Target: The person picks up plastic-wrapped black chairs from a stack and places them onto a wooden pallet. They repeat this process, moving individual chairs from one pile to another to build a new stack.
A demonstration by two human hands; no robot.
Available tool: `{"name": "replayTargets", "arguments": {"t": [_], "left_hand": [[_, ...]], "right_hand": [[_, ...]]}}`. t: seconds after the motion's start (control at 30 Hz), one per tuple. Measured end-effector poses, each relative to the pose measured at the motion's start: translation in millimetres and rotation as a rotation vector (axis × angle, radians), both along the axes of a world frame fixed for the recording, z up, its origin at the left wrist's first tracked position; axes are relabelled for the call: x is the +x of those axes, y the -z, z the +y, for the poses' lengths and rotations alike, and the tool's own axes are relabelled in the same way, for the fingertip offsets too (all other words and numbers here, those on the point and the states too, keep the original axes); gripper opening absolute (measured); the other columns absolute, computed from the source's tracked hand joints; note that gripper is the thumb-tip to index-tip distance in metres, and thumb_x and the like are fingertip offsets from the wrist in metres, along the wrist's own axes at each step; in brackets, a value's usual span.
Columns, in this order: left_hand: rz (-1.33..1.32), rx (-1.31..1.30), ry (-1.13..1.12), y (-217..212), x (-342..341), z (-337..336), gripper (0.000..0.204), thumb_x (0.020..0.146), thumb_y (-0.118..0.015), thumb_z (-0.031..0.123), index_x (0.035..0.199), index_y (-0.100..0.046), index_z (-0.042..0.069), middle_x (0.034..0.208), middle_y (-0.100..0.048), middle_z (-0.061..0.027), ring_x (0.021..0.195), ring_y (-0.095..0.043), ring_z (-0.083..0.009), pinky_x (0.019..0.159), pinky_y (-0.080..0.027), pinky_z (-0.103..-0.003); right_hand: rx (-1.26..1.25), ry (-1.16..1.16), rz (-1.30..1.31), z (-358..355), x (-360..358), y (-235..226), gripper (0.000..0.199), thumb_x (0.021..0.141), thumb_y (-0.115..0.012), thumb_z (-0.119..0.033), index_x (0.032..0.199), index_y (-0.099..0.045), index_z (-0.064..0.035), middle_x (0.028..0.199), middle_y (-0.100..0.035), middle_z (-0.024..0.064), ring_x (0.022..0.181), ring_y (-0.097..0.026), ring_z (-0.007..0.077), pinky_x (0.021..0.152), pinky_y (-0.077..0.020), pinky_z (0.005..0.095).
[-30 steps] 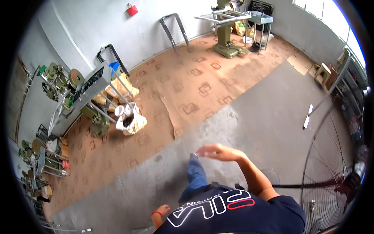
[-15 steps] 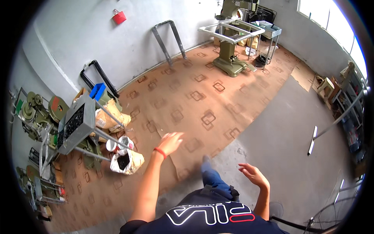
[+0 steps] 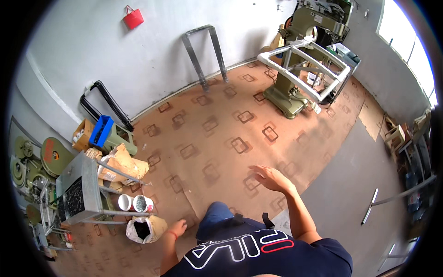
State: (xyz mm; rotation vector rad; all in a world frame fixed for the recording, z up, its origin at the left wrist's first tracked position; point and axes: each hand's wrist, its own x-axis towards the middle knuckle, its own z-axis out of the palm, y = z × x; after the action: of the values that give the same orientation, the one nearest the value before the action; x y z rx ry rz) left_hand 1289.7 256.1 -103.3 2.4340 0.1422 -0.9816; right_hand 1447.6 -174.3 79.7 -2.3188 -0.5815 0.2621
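My right hand (image 3: 272,179) is held out in front over the patterned brown floor covering, with its fingers stretched and nothing in them. Down beside my body, my left hand (image 3: 177,227) hangs with loose, slightly parted fingers and appears to hold nothing. A red band circles that wrist. Nearest to the left hand is an open sack (image 3: 159,226) with dark contents, and a gap shows between them. Two white tubs (image 3: 125,202) stand just beyond the sack. My bent, jeans-clad knee (image 3: 216,213) shows between my arms.
Ahead to the right stands a green machine (image 3: 288,99) with a white tubular frame (image 3: 297,76). At left are a grey metal tray table (image 3: 87,184), a paper sack (image 3: 122,164) and a blue bin (image 3: 101,130). A dark metal frame (image 3: 198,57) leans on the wall.
My right hand has swung forward, and my left hand has dropped back toward my body. The green machine and its white frame appear larger and closer.
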Motion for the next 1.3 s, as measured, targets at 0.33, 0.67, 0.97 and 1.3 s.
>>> {"name": "replayTargets", "arguments": {"t": [0.33, 0.67, 0.97, 1.3], "left_hand": [[0.359, 0.21, 0.099, 70, 304, 99, 0.039, 0.082, -0.044, 0.03, 0.112, -0.047, 0.006, 0.11, -0.052, -0.0166, 0.1, -0.051, -0.0327, 0.083, -0.041, -0.041], [-0.804, -0.186, 0.43, -133, 839, -71, 0.035, 0.082, -0.049, 0.015, 0.116, -0.043, 0.007, 0.108, -0.053, -0.0152, 0.1, -0.05, -0.0305, 0.084, -0.04, -0.038], [-0.018, -0.023, 0.472, -20, 1025, -5, 0.041, 0.084, -0.045, 0.026, 0.119, -0.043, 0.005, 0.119, -0.047, -0.0153, 0.111, -0.044, -0.0283, 0.092, -0.035, -0.036], [-0.019, -0.166, -0.265, 1, 1107, 83, 0.038, 0.082, -0.05, 0.023, 0.115, -0.046, 0.004, 0.107, -0.055, -0.016, 0.099, -0.053, -0.0264, 0.083, -0.041, -0.033]], "right_hand": [[-0.313, -0.113, 0.345, 52, 272, 70, 0.044, 0.083, -0.044, -0.031, 0.12, -0.042, -0.0076, 0.107, -0.053, 0.019, 0.098, -0.051, 0.033, 0.085, -0.039, 0.0384], [-0.137, 0.43, 0.31, 37, 496, 59, 0.035, 0.081, -0.049, -0.023, 0.112, -0.048, -0.0061, 0.096, -0.058, 0.0185, 0.091, -0.054, 0.0337, 0.077, -0.0426, 0.0389], [0.23, 0.581, 0.302, 33, 814, 87, 0.026, 0.083, -0.048, -0.014, 0.105, -0.053, -0.0028, 0.087, -0.061, 0.0142, 0.081, -0.058, 0.0223, 0.072, -0.0438, 0.0294], [0.405, 0.202, 0.133, 90, 1133, 32, 0.024, 0.084, -0.046, -0.01, 0.105, -0.053, 0.0003, 0.085, -0.061, 0.0087, 0.08, -0.054, 0.0135, 0.072, -0.0417, 0.0252]]}}
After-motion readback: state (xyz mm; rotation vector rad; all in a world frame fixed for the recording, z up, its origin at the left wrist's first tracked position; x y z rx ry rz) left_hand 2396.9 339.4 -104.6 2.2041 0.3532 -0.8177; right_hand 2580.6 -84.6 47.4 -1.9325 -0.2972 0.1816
